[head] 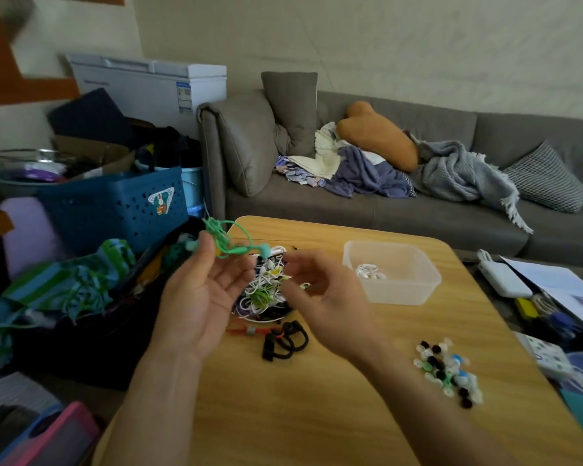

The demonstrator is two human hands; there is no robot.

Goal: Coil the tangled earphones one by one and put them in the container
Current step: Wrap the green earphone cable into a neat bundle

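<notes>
Nearest me, on the counter [317,415]: a scatter of loose ear tips [448,371] at right front, kept well apart from the cords, I judge so they do not get caught up in them.

Above the counter's middle, both grips are raised. Left hand [196,290]: palm up, thumb and fingers pinching a green earphone [231,242]. Its cord bunches in a small knot above the fingertips and one loop hangs toward the right, ending in a teal bud. Held high, I judge, to let the cord hang free of the pile for coiling.

Right hand [320,287]: fingers loosely curled, holding nothing that I can make out. It sits just beside the hanging loop but apart from it, probably about to take the free end. Some motion blur at the fingertips.

Beneath and between the hands: the tangled pile [266,290], white, green and purple cords. Black ear-hook earphones [283,341] and an orange cord lie just in front of it.

Further back, right: the clear container [418,290], one white coiled set [367,272] inside. It stands near the right hand, an easy drop.

Beyond the counter: grey sofa [384,210] with blankets.

Status: green set in hand, not yet coiled.
</notes>
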